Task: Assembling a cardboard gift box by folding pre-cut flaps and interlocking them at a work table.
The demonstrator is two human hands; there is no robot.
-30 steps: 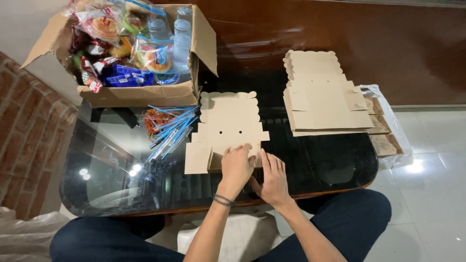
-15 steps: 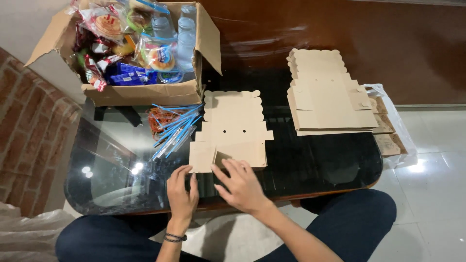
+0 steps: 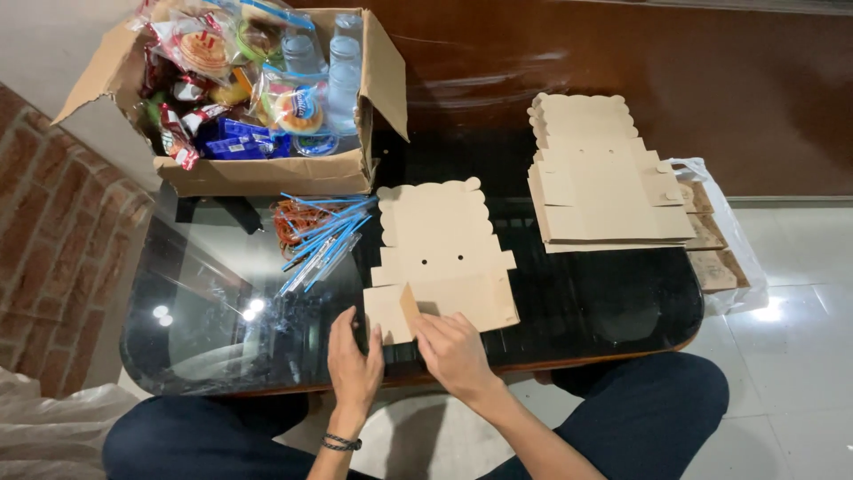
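Both forearms reach forward from the lap, bare to the wrist. The left hand [image 3: 354, 360] lies palm down with fingers together and extended, a dark band around its wrist. Just beside it, the right hand [image 3: 454, 352] angles inward, fingers loosely curled, fingertips pointing toward the left.

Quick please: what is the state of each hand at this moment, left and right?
Left hand: open, fingers flat on the near left flap of the flat cardboard box blank.
Right hand: open, fingertips pressing the same blank's near edge; nothing gripped.
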